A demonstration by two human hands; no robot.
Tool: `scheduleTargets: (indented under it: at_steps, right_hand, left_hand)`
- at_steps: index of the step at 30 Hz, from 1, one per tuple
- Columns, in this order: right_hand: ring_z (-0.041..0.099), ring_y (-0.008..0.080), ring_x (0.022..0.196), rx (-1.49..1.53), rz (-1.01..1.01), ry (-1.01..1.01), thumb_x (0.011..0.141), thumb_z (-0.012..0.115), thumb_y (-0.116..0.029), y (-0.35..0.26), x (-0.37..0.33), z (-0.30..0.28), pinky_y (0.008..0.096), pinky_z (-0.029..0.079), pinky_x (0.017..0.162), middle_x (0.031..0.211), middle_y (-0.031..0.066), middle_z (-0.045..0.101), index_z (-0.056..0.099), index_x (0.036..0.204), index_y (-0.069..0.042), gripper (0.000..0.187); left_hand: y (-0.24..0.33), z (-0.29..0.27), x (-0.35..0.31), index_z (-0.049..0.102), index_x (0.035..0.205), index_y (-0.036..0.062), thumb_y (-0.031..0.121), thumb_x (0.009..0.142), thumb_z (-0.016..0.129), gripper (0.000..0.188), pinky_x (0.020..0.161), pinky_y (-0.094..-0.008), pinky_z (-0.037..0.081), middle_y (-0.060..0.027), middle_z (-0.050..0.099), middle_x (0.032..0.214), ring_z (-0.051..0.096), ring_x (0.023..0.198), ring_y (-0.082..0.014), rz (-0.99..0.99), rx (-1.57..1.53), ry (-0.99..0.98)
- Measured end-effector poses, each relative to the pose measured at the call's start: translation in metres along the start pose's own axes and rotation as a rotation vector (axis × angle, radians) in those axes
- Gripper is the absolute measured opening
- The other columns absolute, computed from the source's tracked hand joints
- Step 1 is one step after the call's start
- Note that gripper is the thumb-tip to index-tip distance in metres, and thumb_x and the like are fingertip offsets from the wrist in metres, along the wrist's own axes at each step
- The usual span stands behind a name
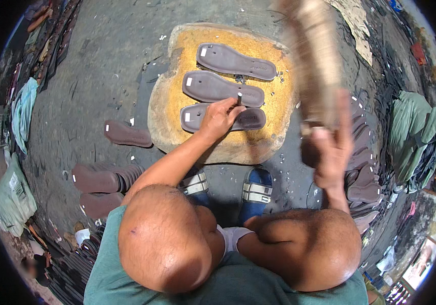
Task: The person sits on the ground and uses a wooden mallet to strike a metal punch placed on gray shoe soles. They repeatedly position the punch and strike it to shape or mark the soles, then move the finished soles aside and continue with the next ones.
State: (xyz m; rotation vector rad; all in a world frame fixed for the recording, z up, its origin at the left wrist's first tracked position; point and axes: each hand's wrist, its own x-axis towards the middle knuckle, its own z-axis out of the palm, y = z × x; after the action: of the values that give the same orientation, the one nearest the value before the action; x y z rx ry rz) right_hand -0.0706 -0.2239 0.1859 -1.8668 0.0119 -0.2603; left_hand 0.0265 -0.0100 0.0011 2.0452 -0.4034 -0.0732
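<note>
Three brown shoe soles lie side by side on a yellow-topped block: the far sole (233,60), the middle sole (218,87) and the near sole (192,116). My left hand (219,118) is closed round a small dark punch (239,97), which stands upright at the middle sole's near edge; its lower tip is hidden. Resting over the near sole, that hand covers part of it. Off the block's right side, my right hand (332,152) grips a long wooden mallet (315,61), raised and smeared by motion. The block (164,109) has a worn, rounded rim.
One loose sole (126,133) lies left of the block, with stacked soles (96,179) nearer me. More soles (364,183) are piled at the right, beside green cloth (414,132). Small dark scraps litter the block and floor. My sandalled feet (256,190) are just below the block.
</note>
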Motion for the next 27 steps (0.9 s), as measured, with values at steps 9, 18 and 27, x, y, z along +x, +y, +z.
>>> scheduleTargets:
  at_steps: [9,18,27]
  right_hand:
    - [0.064,0.0415,0.109,-0.396,0.224,-0.332,0.097,0.057,-0.029,0.086,-0.046,0.029,0.0485,0.049,0.097,0.115,0.0295,0.066,0.036,0.153,-0.004,0.065]
    - [0.067,0.0499,0.090,-0.668,0.380,-0.347,0.098,0.054,-0.033,0.114,-0.070,0.028,0.0565,0.053,0.079,0.105,0.0267,0.070,0.025,0.159,-0.026,0.068]
    - [0.054,0.0418,0.130,-0.210,0.405,-0.136,0.099,0.057,-0.023,0.085,-0.067,0.019,0.0419,0.046,0.106,0.137,0.0292,0.057,0.031,0.157,-0.011,0.065]
  left_hand:
    - [-0.012,-0.001,-0.011,0.072,0.107,0.0024,0.022,0.089,0.072,0.026,0.082,-0.0446,0.054,-0.0179,0.071,0.106,0.068,0.095,-0.0396,0.103,0.139,-0.055]
    - [-0.022,-0.009,0.001,0.072,0.098,0.0021,0.028,0.095,0.070,0.026,0.077,-0.0275,0.053,-0.0054,0.073,0.092,0.065,0.079,-0.0121,-0.289,-0.500,-0.072]
    - [0.003,-0.013,-0.019,0.071,0.095,-0.0004,0.021,0.095,0.070,0.022,0.069,-0.0276,0.053,-0.0071,0.072,0.079,0.066,0.075,-0.0095,-0.158,-0.231,-0.129]
